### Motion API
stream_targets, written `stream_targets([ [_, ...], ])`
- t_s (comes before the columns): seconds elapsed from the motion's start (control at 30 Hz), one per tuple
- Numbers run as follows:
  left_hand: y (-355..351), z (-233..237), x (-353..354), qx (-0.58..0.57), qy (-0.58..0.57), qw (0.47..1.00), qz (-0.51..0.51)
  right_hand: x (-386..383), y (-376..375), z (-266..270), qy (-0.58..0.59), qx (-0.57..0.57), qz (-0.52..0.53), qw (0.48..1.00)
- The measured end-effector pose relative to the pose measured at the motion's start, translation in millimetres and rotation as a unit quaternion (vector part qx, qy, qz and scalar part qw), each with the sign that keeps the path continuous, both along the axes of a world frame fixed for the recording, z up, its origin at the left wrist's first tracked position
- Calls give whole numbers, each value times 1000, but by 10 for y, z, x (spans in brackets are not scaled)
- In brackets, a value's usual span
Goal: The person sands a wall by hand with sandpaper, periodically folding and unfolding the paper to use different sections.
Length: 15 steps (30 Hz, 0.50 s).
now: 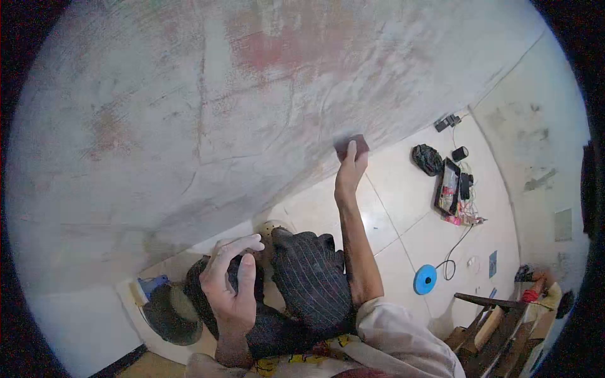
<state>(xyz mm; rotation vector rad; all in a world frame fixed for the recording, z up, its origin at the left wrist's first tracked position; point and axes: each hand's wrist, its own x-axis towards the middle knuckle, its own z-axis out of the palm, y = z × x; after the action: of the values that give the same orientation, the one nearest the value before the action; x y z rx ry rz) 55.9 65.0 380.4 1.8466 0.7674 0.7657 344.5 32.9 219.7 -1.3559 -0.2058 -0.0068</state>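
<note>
My right hand [350, 169] grips a reddish-brown piece of sandpaper [360, 143] and holds it against the lower part of the wall [265, 113], near where it meets the floor. The wall is whitish and scuffed, with reddish patches and crack-like lines. Pale dust coats my left hand [230, 274], which is raised over my knee in dark striped trousers [309, 271]. Its fingers are bent, the thumb stands apart, and nothing is held in it.
A black bucket [171, 315] stands at the lower left. On the tiled floor [391, 217] to the right are a black bag [427, 159], a tray of small items [447, 187], cables and a blue disc-shaped reel [425, 280]. Wooden pieces [488, 327] lie at the lower right.
</note>
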Motion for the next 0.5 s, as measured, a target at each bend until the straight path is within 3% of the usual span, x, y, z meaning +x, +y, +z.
stream_targets([
  [0.2, 11, 13, 7, 7, -3, 1000, -16, 64, -11, -223, 19, 45, -5, 999],
  [0.5, -39, -13, -1, -13, -10, 1000, 10, 58, -39, -69, 28, 108, -80, 991],
])
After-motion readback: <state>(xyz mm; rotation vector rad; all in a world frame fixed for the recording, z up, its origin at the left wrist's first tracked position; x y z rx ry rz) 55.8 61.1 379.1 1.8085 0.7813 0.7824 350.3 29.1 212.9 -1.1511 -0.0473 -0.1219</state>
